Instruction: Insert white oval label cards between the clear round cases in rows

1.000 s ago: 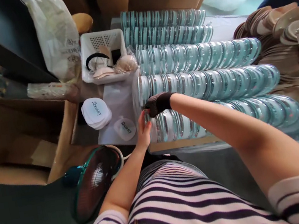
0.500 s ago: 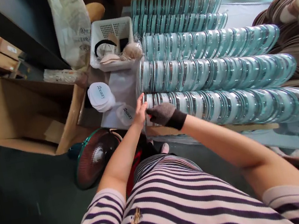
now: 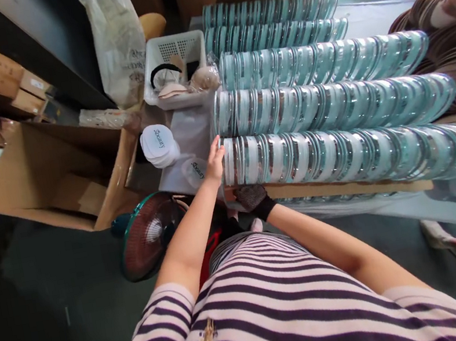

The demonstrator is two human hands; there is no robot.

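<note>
Two hands: both at the near row of clear round cases (image 3: 340,153).
Left hand (image 3: 214,163): bare, fingers flat against the row's end, grasping nothing.
Right hand (image 3: 250,197): gloved, has dropped from the row's top to the wooden strip (image 3: 345,186) under it; grip hidden.
Row: now squared up.

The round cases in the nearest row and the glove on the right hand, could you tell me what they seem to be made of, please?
The round cases look like clear, glossy plastic with silvery rims: light glints off them and white shows through. The glove on the right hand looks like dark knitted fabric, matte, with a dotted texture; whether the dots are rubber cannot be told.
</note>
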